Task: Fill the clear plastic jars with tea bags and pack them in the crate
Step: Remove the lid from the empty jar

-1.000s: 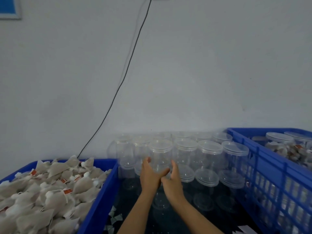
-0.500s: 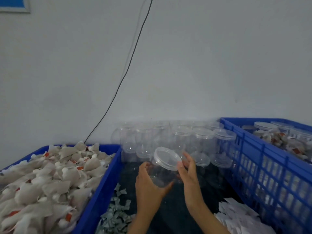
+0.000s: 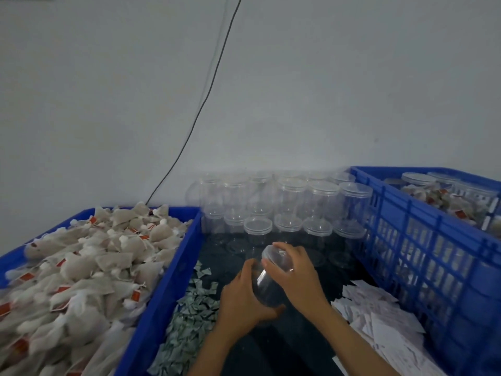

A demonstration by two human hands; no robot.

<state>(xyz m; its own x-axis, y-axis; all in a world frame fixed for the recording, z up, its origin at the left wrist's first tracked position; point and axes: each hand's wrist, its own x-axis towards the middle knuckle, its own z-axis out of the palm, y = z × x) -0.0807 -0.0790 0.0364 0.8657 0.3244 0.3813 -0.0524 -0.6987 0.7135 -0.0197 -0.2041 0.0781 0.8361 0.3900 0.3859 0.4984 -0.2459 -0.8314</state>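
Both hands hold one empty clear plastic jar (image 3: 267,290) tilted over the dark table. My left hand (image 3: 242,299) grips its body from below and the left. My right hand (image 3: 294,275) wraps over its lidded top end. A stack of empty lidded clear jars (image 3: 287,204) stands against the back wall. On the left, a blue bin (image 3: 165,289) is heaped with tea bags (image 3: 81,267). On the right stands a blue crate (image 3: 423,240) holding filled jars (image 3: 439,194).
Small grey-green sachets (image 3: 189,321) lie in a pile beside the left bin. White paper slips (image 3: 379,321) are scattered next to the crate. A black cable (image 3: 206,99) runs down the white wall behind the jars.
Both hands lifted one jar off the stack and brought it nearer and lower. My right hand moved from the jar's side onto its lid end. The view tilted down.
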